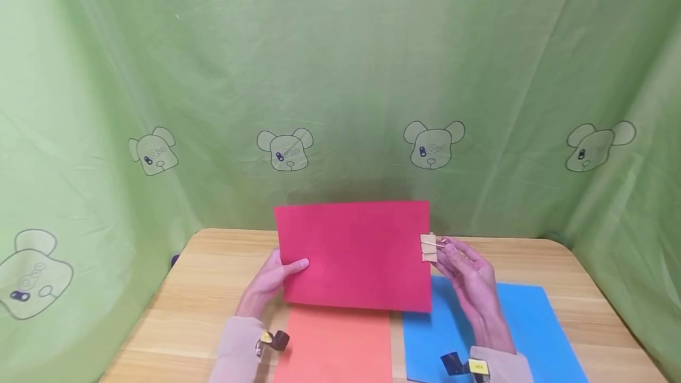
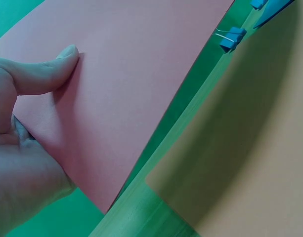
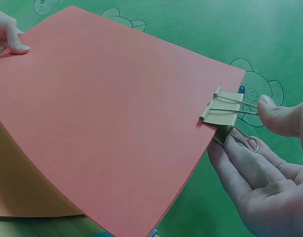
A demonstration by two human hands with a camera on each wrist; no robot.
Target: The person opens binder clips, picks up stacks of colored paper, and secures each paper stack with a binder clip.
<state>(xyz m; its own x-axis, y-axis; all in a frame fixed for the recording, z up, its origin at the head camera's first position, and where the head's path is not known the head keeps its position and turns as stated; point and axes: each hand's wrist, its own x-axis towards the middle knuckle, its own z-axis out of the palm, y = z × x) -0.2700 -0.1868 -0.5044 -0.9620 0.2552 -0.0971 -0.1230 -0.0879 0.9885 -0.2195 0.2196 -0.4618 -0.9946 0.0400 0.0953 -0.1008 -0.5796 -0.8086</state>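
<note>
A red sheet of paper (image 1: 355,256) is held up above the table. At its left edge my left hand (image 1: 273,276) grips it, the thumb lying on the front face and the fingers hidden behind. A pale yellow binder clip (image 3: 224,109) sits over the right edge of the red paper. My right hand (image 1: 470,273) pinches that clip by its wire handles: the thumb (image 3: 280,116) is at the front handle, the other fingers at the back one. Whether the red paper is one sheet or several I cannot tell.
An orange sheet (image 1: 337,347) lies on the wooden table (image 1: 165,324) below the red paper, and a blue sheet (image 1: 537,330) lies to its right. A blue-looking binder clip (image 2: 233,39) shows in the left wrist view. A green curtain (image 1: 340,75) surrounds the table.
</note>
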